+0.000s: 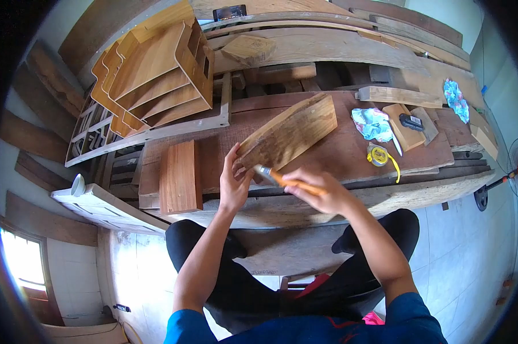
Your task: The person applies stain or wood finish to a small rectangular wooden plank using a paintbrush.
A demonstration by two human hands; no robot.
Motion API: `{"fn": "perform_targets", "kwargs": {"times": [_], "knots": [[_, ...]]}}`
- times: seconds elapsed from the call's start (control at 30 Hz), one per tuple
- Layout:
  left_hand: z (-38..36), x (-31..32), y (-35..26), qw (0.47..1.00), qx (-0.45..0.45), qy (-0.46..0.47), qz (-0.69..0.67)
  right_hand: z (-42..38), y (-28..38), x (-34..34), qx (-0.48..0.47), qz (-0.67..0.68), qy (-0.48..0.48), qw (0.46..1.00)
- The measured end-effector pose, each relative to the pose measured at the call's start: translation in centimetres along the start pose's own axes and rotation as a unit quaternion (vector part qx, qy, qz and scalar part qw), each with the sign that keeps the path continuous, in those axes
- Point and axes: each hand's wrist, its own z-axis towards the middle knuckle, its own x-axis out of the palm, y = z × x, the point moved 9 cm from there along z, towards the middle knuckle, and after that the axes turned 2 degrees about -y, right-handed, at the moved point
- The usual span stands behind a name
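Observation:
A wooden board with a rough, dark-stained face (pixel 293 132) stands tilted on the reddish-brown plank surface (pixel 351 152). My left hand (pixel 234 180) grips its lower left end, thumb and fingers on either side. In my right hand (pixel 319 190) is a brush with an orange handle (pixel 296 183); its bristle end is at the board's lower left corner, close to my left fingers. Left of my left hand, a smooth reddish wood block (pixel 180 176) lies flat.
A wooden tray rack (pixel 161 74) stands at the back left. On the right are a yellow tape measure (pixel 378 155), a blue patterned cloth (pixel 372 124), wood pieces (pixel 405 131) with a black object (pixel 411 121) on top, and another cloth (pixel 456 100). A small white cup (pixel 78 184) sits far left.

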Motion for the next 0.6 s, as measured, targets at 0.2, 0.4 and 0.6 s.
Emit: {"fn": "perform_targets", "kwargs": {"times": [0.2,0.4,0.6], "knots": [[-1.1,0.9,-4.5,1.0,0.018,0.003,0.022,-1.7,-0.5,-10.4,-0.004,0.042,-0.335,0.941],[-2.5,1.3,-6.4,0.997,0.063,-0.04,0.013,-1.4,3.5,-5.4,-0.037,0.213,-0.045,0.975],[-3.5,-0.8,-10.8,0.989,0.123,-0.066,0.04,-2.3,1.9,-10.2,-0.011,0.27,-0.218,0.938]]}}
